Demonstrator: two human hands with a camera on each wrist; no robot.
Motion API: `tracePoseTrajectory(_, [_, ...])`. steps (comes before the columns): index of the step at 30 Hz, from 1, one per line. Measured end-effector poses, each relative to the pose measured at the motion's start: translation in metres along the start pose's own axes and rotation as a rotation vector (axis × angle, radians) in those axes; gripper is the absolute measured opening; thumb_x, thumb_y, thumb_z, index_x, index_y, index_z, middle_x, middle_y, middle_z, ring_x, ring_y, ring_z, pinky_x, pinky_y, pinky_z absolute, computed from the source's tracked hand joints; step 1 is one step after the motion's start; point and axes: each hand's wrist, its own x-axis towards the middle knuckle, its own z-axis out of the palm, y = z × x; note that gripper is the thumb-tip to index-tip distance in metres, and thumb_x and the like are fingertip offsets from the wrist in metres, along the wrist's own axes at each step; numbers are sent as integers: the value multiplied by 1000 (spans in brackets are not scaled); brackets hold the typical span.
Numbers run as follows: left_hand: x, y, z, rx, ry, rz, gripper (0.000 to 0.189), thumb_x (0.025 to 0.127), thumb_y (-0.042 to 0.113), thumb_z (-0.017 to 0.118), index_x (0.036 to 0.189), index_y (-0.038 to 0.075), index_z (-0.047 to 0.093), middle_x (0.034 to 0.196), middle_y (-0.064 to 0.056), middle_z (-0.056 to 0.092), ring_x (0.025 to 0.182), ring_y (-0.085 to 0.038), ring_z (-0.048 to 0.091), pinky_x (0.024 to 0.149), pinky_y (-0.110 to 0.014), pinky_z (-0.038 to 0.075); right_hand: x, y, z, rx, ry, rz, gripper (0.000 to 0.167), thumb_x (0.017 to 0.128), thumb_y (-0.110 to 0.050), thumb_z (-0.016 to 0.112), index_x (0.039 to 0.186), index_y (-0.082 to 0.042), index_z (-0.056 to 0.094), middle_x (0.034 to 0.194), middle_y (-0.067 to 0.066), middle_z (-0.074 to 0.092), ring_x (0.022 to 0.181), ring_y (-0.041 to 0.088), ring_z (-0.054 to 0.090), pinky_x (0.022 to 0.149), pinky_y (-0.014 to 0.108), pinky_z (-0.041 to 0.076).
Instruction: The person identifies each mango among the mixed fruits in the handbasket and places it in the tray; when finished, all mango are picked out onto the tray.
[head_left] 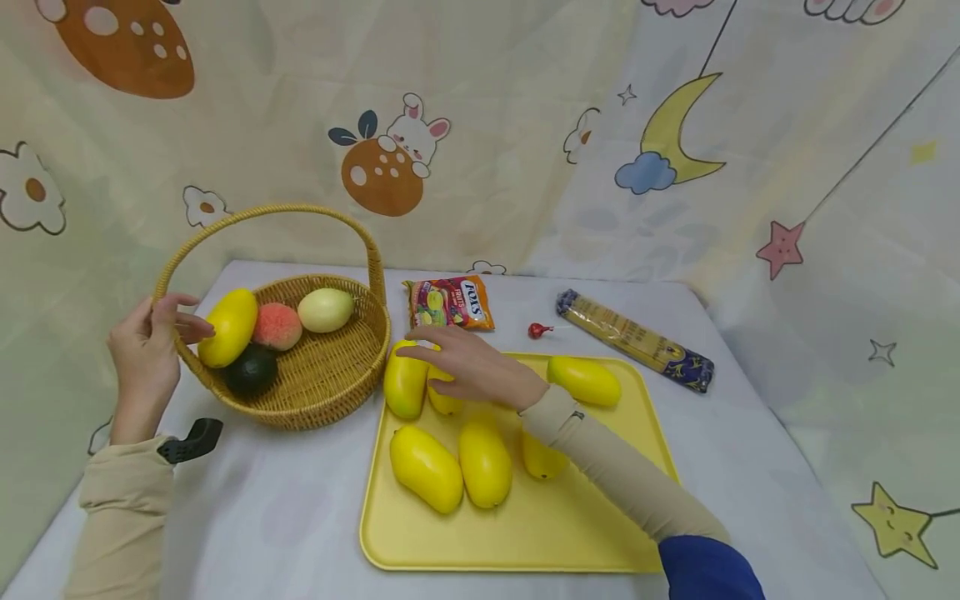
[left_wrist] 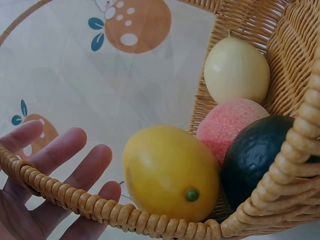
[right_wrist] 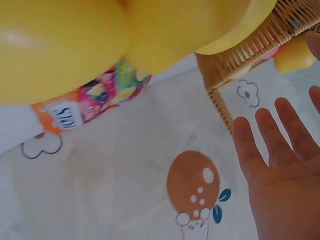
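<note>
My left hand point(head_left: 153, 342) is at the left side of the wicker basket point(head_left: 330, 412), fingers loosely extended by the rim and handle base. Beside those fingers a yellow mango point(left_wrist: 170, 172) leans inside the basket. With it lie a pink peach point(left_wrist: 232, 125), a dark green avocado point(left_wrist: 257, 155) and a pale yellow-green fruit point(left_wrist: 237, 70). Over the yellow tray point(head_left: 517, 546), my right hand point(head_left: 476, 367) hovers with fingers spread and nothing gripped. Just below it are a mango point(head_left: 406, 383) and another, partly hidden one point(head_left: 446, 402).
More mangoes, among them one at the front point(head_left: 426, 469) and one at the back right point(head_left: 585, 381), lie on the tray. Behind it are a candy bag point(head_left: 450, 302), a small red lollipop point(head_left: 537, 331) and a long noodle-like packet point(head_left: 637, 340).
</note>
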Motion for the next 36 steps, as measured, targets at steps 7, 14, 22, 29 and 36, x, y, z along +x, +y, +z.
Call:
tracePoseTrajectory(7, [0, 2, 1, -21, -2, -14, 25, 101, 32, 46, 100, 17, 66, 67, 16, 64, 64, 3, 63, 66, -5, 48, 48, -4, 4, -23, -11, -40, 55, 88, -16, 69, 139, -12, 48, 140, 11, 46, 128, 25, 46, 109, 39, 38])
tracePoseTrajectory(14, [1, 1, 3, -24, -2, -20, 28, 101, 33, 46, 103, 14, 67, 68, 16, 64, 65, 4, 63, 67, -5, 48, 92, -7, 5, -104, -83, -14, 59, 91, -24, 66, 144, -17, 42, 144, 7, 44, 133, 20, 41, 110, 32, 35])
tracePoseTrajectory(22, [0, 2, 1, -29, -1, -31, 25, 101, 32, 46, 100, 18, 66, 68, 16, 64, 64, 4, 63, 67, -5, 48, 141, -16, 5, -143, -130, -26, 65, 91, -26, 66, 148, -18, 36, 148, 6, 40, 138, 19, 35, 114, 31, 29])
tracePoseTrajectory(29, [-1, 1, -2, -56, 1, -68, 26, 101, 31, 47, 100, 15, 66, 67, 14, 65, 62, 2, 64, 66, -6, 49, 176, -25, 10, -153, -167, 27, 63, 94, -20, 59, 150, -24, 31, 152, 1, 35, 140, 15, 31, 116, 27, 24])
tracePoseTrajectory(36, [-2, 2, 0, -45, 1, -44, 26, 101, 29, 46, 102, 13, 67, 67, 14, 65, 63, 2, 64, 66, -6, 49, 196, -25, 18, -140, -171, 67, 62, 94, -38, 59, 149, -27, 32, 155, -3, 30, 143, 12, 25, 117, 26, 18])
